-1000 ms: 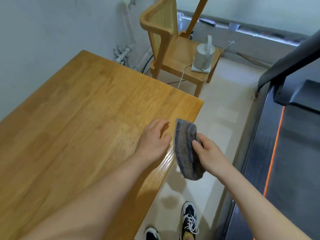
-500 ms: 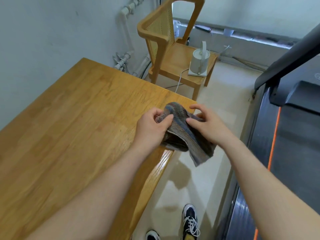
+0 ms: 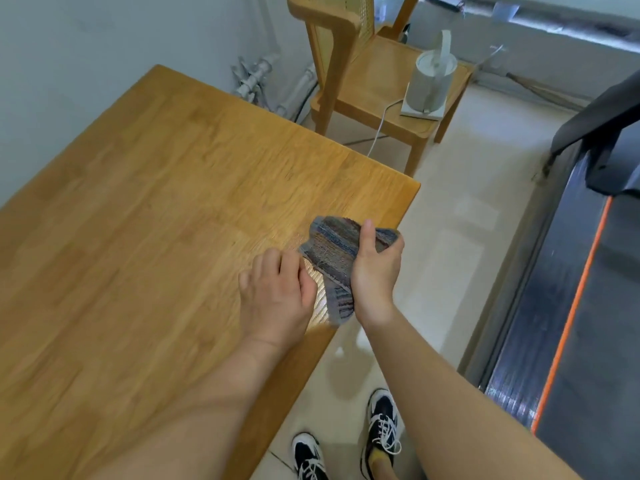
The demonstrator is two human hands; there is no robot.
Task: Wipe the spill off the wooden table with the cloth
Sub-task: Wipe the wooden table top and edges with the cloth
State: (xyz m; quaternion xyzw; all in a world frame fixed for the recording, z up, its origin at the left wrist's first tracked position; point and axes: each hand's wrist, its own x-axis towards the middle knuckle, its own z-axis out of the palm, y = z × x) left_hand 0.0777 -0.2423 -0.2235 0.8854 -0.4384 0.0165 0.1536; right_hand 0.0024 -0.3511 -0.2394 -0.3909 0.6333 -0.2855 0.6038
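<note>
Table: honey-brown wood, streaked grain in jointed strips. Cloth: grey-blue with brown bands, striped weave. Chair: light golden wood, pale woven cane back. Kettle: off-white on white base, white cord. Floor: cream. Wall: pale grey-blue. Treadmill: black, one orange stripe. Shoes: black and white, white laces.

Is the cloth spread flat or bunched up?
Bunched: the right hand grips the cloth, crumpled, at the table edge.
</note>
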